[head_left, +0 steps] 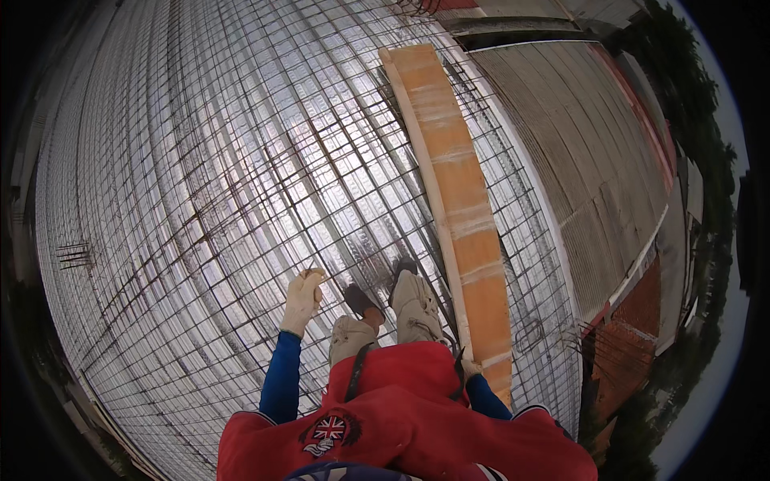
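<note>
My left hand (302,300), in a pale work glove, is held out in front of me above the rebar mesh (233,276). Its fingers are curled in, and a thin dark sliver shows at their tips, too small to name. Close to my right side, my right hand (472,369), gloved as well, is beside the near end of a long orange-faced board (473,228). My clothing and a dark strap cover most of its fingers, so its grip is hidden. The board lies lengthwise over the mesh.
Shiny ribbed metal decking (353,188) lies under the mesh, and my feet stand on it. Right of the deck's pale edge is a corrugated roof (581,152). Loose bar ends (74,255) stick up at far left; thin rods (634,353) jut out at right.
</note>
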`<state>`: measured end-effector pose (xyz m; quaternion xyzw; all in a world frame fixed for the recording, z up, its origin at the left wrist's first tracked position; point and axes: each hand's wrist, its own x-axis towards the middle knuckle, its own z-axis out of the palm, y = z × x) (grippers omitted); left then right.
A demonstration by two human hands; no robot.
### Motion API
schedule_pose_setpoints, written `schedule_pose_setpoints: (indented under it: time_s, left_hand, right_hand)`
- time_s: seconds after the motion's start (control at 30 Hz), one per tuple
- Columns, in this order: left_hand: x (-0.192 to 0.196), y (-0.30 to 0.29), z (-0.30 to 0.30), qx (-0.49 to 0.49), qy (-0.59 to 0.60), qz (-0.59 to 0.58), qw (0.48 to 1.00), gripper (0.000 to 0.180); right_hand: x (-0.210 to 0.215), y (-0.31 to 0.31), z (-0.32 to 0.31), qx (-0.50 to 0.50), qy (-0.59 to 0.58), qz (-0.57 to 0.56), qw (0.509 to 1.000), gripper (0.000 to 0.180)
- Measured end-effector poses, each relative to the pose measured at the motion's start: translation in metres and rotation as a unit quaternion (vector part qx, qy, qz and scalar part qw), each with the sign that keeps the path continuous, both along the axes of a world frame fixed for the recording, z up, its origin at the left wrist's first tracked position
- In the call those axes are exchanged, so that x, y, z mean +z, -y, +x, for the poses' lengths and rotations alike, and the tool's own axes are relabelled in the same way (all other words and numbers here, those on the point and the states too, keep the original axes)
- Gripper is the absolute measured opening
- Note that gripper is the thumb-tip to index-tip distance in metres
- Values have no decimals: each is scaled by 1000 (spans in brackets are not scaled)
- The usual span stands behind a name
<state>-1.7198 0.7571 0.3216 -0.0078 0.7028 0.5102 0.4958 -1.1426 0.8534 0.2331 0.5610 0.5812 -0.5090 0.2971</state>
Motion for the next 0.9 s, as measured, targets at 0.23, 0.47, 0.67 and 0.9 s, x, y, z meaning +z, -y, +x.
schedule_pose_setpoints:
  time_s: [0.23, 0.47, 0.67, 0.9]
  left_hand:
    - [7, -83, -81, 15, 8, -37, 999, 26]
    - [10, -144, -139, 62, 48, -93, 993, 17]
    - [0, -232, -199, 78, 79, -100, 989, 6]
    - [-15, -345, -273, -5, 73, -134, 988, 10]
  right_hand:
    - [-67, -74, -135, -106, -70, -74, 989, 10]
    - [-118, -237, -310, -210, -90, -74, 971, 25]
    - [-64, -368, -464, -419, -110, -123, 893, 32]
    - [-78, -453, -593, -509, -188, -161, 824, 34]
